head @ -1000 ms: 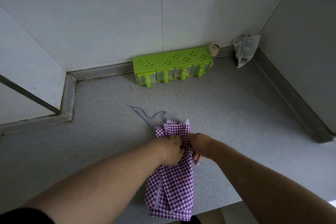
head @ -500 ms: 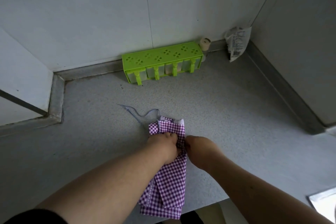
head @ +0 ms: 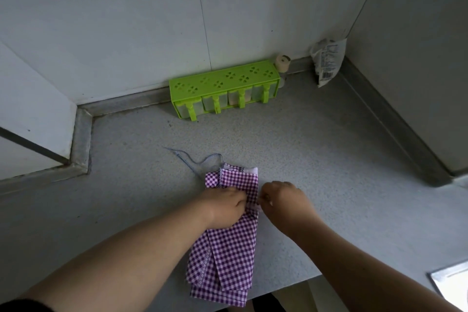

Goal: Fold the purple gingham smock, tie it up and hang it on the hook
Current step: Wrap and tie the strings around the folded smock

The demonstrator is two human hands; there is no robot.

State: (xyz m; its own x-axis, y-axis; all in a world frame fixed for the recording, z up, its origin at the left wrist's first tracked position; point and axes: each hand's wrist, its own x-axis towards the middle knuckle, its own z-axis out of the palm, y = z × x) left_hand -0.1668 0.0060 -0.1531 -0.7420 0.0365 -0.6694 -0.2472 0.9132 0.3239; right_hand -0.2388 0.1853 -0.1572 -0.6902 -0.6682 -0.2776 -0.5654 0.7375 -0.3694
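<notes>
Fingers: we see both hands curled, our left hand (head: 226, 206) and right hand (head: 283, 199) pinching the folded purple gingham cotton smock (head: 229, 243) at its middle.
Smock: it lies long on the grey speckled counter (head: 316, 159), near end over the edge.
String: a thin blue string (head: 195, 162) trails beyond.

A single head-worn wide-angle view looks forward and steeply down from above and behind the grip, near enough that both forearms fill the lower frame. Beyond the grip the table (head: 316, 149) runs to the corner walls (head: 126, 20).
</notes>
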